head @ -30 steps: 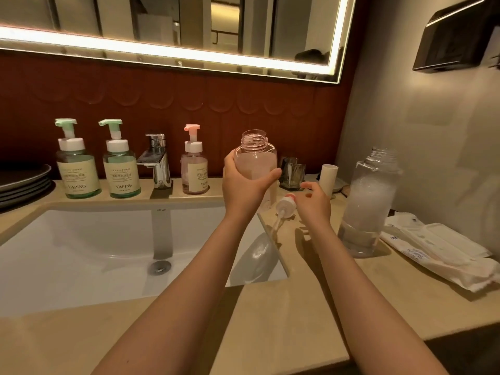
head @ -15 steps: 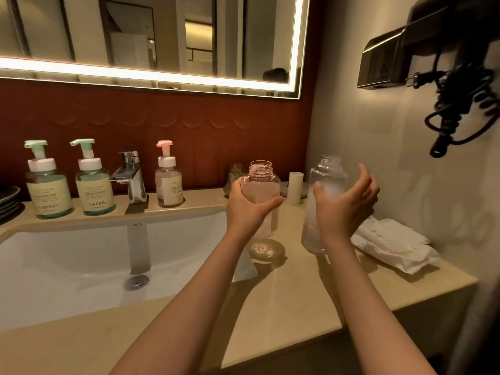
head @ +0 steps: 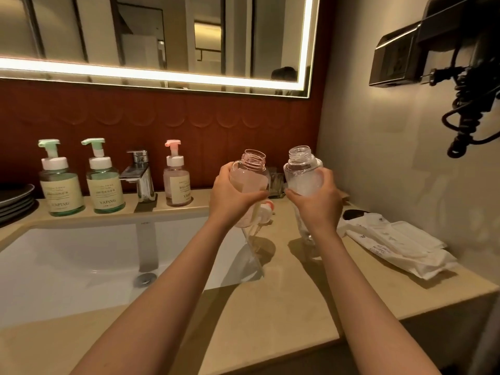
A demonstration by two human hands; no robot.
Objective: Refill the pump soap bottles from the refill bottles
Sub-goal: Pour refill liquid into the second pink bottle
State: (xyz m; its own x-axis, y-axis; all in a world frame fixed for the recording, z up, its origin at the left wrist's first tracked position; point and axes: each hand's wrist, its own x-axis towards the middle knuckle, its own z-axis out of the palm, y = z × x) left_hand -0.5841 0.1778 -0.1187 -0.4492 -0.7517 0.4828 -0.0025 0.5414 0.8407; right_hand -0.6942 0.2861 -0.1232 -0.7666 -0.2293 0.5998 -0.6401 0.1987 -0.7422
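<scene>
Closed now round the refill bottle [head: 300,163] with the right hand [head: 316,201], left hand [head: 232,198] gripping the uncapped pump bottle [head: 253,169] alongside; tilt slowly, lip over lip.

A lit mirror [head: 162,36] hangs on the dark red wall [head: 162,115] above a beige counter [head: 270,315].

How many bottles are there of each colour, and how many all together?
Green pump bottles: 2
Pink bottles: 2, the pink pump bottle by the tap and the open pink bottle in the left hand
Clear bottle, open, in the right hand: 1
Total: 5
</scene>
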